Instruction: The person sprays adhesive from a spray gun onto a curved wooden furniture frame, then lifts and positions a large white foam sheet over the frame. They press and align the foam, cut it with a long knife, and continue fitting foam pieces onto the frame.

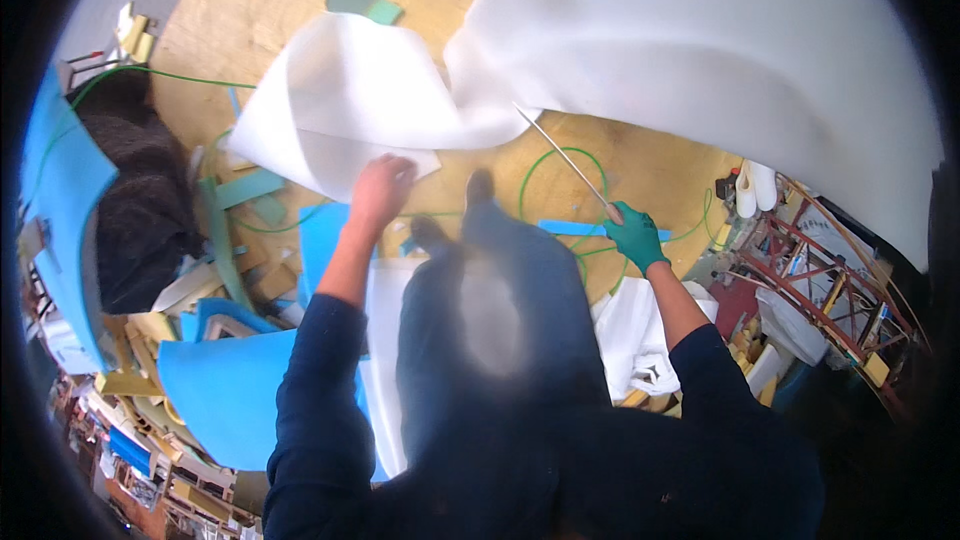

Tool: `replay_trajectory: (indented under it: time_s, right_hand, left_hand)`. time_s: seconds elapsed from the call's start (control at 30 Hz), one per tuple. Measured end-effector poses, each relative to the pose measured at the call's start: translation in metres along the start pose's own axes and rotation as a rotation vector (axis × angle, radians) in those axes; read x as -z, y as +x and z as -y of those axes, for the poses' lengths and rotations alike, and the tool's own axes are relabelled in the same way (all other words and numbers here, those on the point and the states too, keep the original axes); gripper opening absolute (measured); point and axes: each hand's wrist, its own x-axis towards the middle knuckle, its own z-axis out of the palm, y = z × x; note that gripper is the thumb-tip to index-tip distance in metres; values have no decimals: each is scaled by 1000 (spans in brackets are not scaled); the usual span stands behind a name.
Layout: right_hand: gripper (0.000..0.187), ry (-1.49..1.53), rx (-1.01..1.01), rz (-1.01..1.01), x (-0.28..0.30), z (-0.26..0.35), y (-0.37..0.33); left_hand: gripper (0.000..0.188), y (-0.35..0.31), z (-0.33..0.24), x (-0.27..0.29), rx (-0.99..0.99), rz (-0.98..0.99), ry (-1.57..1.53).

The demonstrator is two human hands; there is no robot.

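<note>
A large white foam sheet (640, 60) spreads over the far side, with a folded, curling part (350, 90) in front of me. My left hand (385, 188), bare, has its fingers curled at the near edge of that folded part and appears to pinch it. In a green glove, my right hand (636, 237) grips the handle of a long thin knife (565, 157). The blade slants up and left, its tip at the slit between the folded part and the rest of the sheet. Motion blurs the fingertips of my left hand.
Beneath the sheet lies a wooden board (240, 20), with a green cord (525, 180) looping across it. Blue foam sheets (225, 390), a black cloth (135, 190) and offcuts crowd the left. Crumpled white sheeting (635, 335) and a red metal frame (815, 285) are at right.
</note>
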Motion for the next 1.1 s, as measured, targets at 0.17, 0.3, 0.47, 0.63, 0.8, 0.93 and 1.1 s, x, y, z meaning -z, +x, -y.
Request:
replay_trajectory:
  time_s: [0.17,0.3,0.47,0.63,0.8,0.93,1.1]
  right_hand:
    - [35,46,-171,110,-74,-59,66]
    - [41,-54,-30,10,-146,-107,129]
    - [43,53,-28,-58,-200,-147,186]
    - [47,-59,62,-150,-232,-176,236]
    - [41,152,289,-294,-259,-184,275]
    - [42,274,291,-240,-263,-168,300]
    - [45,209,331,-226,-269,-145,334]
  left_hand:
    - [22,68,20,-191,-159,198,177]
    - [36,122,43,-298,-248,208,423]
    - [52,225,82,-383,-330,176,516]
    - [62,276,89,-432,-391,94,593]
    - [76,289,91,-455,-406,84,671]
    - [76,291,94,-447,-427,91,640]
    - [73,278,96,-411,-229,107,536]
